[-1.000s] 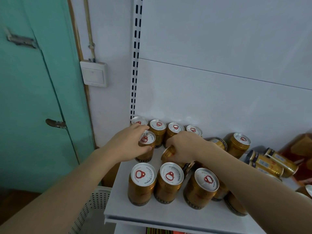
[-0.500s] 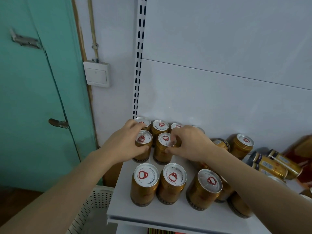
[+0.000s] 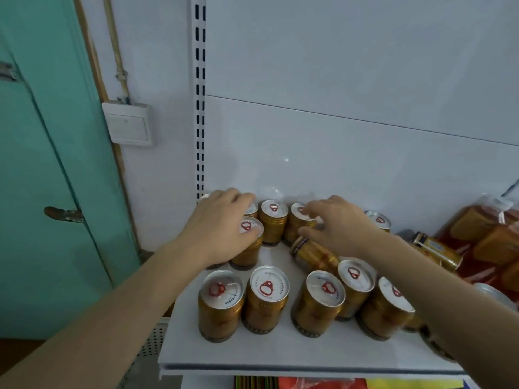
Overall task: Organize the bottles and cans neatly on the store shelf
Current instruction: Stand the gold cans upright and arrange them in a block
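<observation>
Squaring up gold cans into rows at the left end of the shelf (image 3: 280, 357); step in hand is filling the second row, and it is only partly done.

Left to right:
- Left hand (image 3: 219, 228): grip wrapped over the top and side of an upright can (image 3: 248, 242) in the second row, fingers curled round it. Looks like it is steadying or nudging that can toward the upright post at 9 o'clock.
- Back row (image 3: 273, 220): upright cans against the back panel at 12 o'clock, touching each other; leftmost one mostly hidden under the left hand.
- Front pair (image 3: 244, 299): two upright cans side by side at 6 o'clock, near the shelf lip.
- Fallen can (image 3: 311, 252): on its side in the middle, just beside the back row, base end toward the left.
- Right hand (image 3: 334, 223): above the fallen can, fingers loosely spread, thumb near the can's end; grip released, holding nothing that I can see.
- Right cluster (image 3: 356, 287): three upright cans bunched, not in line.
- Far right, 3 o'clock: more cans on their sides (image 3: 438, 248), plus orange packs (image 3: 494, 242).

Next move, my guess: right hand closes on the fallen can, stands it up next to the left-held can. Needs a side grasp and a tilt without clipping the back row. Then straighten the right cluster.
</observation>
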